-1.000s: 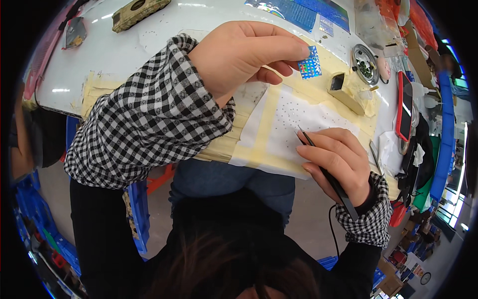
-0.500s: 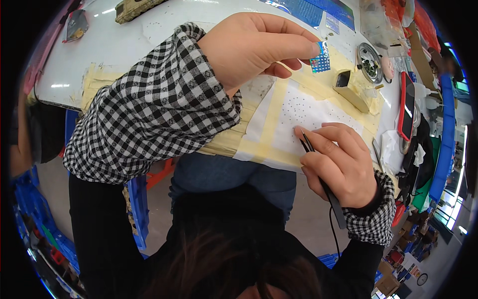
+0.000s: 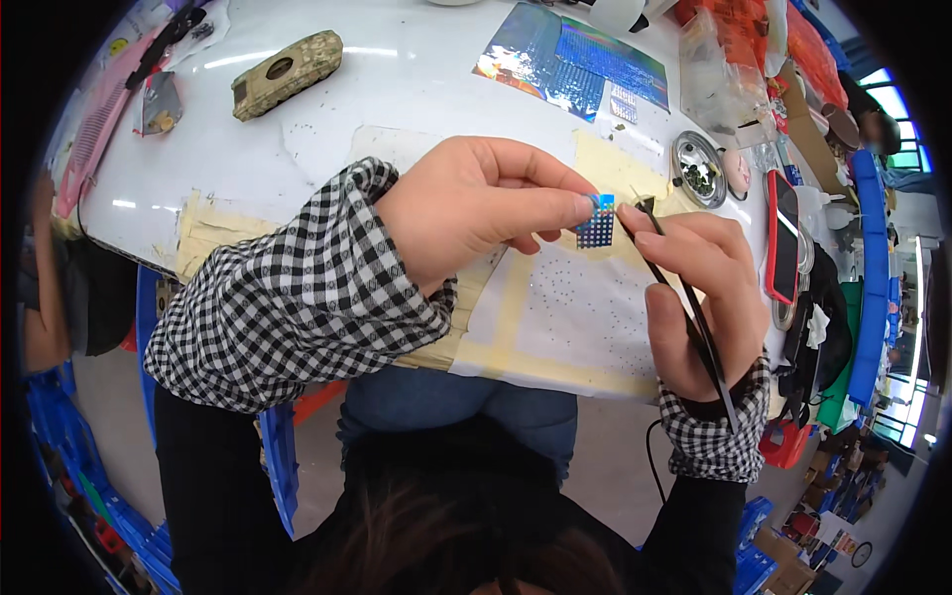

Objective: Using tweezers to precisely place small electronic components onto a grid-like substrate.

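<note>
Between thumb and forefinger, my left hand pinches a small shiny blue sticker sheet marked with a grid of squares. Close to its right edge is my right hand, closed around a pair of black tweezers. The tweezer tips are just right of the sheet; whether they touch it I cannot tell. Below both hands lies a white paper scattered with many tiny dark specks and held down by yellow masking tape.
At the far left of the table stands a camouflage-patterned model vehicle hull. Larger holographic sheets lie at the back. To the right are a round metal dish with dark green bits and a red-cased phone. A small plastic bag is at left.
My left hand has come nearer to me with the sticker sheet. My right hand has risen from over the paper to beside the sheet, tweezers in it. The view has shifted, showing more table.
</note>
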The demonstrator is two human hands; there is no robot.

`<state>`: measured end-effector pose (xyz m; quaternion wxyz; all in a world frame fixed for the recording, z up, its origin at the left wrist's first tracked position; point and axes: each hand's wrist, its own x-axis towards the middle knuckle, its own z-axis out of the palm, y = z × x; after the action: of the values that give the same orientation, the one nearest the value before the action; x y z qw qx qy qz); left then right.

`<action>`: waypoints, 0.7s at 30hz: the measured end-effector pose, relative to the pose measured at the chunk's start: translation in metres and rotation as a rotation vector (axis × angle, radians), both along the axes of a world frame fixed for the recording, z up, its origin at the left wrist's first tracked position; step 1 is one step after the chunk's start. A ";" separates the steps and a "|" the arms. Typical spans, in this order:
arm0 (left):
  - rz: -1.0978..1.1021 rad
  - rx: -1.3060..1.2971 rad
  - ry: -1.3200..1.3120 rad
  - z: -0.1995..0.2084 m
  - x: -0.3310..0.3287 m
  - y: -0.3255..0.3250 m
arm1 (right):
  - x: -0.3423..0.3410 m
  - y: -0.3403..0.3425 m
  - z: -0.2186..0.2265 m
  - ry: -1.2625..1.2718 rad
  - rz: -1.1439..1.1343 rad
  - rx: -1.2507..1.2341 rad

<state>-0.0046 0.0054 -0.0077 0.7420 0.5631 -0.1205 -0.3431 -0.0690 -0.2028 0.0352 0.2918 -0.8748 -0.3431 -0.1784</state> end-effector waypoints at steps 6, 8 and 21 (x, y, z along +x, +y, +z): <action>0.036 0.014 0.007 0.002 -0.002 -0.001 | 0.001 -0.003 -0.012 0.024 0.009 0.008; 0.041 0.011 0.013 0.000 -0.002 -0.001 | 0.002 -0.002 -0.014 0.010 0.013 0.011; 0.031 0.017 0.027 0.003 -0.002 -0.001 | 0.003 -0.002 -0.017 -0.029 0.008 -0.008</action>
<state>-0.0070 0.0039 -0.0046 0.7441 0.5665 -0.0988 -0.3399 -0.0656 -0.2046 0.0185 0.2840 -0.8720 -0.3513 -0.1887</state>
